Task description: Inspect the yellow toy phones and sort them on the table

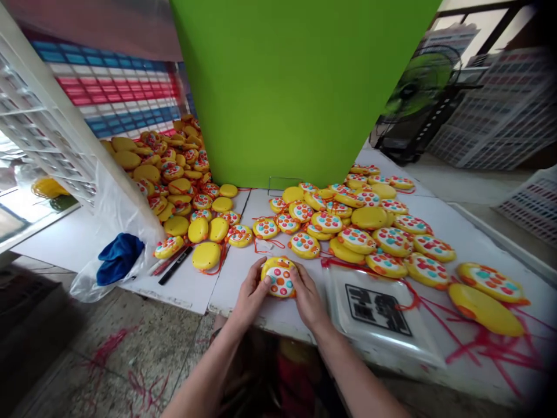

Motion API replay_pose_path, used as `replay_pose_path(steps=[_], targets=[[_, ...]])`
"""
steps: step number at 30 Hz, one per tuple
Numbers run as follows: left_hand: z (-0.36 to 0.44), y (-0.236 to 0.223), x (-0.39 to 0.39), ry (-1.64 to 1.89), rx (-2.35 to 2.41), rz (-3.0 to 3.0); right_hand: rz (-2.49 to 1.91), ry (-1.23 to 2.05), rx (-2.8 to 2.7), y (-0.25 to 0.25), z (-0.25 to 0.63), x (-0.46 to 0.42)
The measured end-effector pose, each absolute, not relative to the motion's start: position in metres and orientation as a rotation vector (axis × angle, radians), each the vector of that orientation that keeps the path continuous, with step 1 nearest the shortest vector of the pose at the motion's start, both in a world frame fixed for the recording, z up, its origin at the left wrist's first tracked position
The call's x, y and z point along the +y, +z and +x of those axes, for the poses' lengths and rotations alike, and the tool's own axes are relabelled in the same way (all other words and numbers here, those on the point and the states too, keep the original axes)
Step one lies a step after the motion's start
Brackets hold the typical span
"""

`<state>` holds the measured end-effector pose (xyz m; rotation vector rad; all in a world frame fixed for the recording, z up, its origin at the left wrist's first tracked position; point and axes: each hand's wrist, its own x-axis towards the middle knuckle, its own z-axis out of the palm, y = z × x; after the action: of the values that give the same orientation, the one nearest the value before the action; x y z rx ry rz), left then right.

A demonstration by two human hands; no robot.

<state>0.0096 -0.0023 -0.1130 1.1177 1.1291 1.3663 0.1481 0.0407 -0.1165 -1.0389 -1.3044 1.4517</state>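
Between my two hands is a yellow duck-shaped button toy [281,280], its white face with coloured buttons turned up towards me. My left hand [251,295] closes on its left side, the thumb resting over the lower left edge. On the opposite side, my right hand [308,296] grips the toy with the thumb along its upper right rim. The toy is near the table's front edge. Just beyond it lie more of the same toys [304,245], and a small white piece [264,246] with orange cord. The fingers under the toy are hidden.
A clear zip bag [383,310] with black print lies to the right, beside pink ribbon strips [487,348]. Left are a black marker [174,266], a blue cloth [119,258] and a big toy pile [174,168]. A green board [287,93] stands behind; a fan [413,87] is back right.
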Motion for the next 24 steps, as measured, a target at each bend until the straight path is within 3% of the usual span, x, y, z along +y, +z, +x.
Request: replay_pose_path(steps=[24], targets=[[0.0143, -0.1107, -0.0101, 1.242, 1.302, 1.271, -0.962, 1.471, -1.401, -0.1162, 0.1499, 0.0338]])
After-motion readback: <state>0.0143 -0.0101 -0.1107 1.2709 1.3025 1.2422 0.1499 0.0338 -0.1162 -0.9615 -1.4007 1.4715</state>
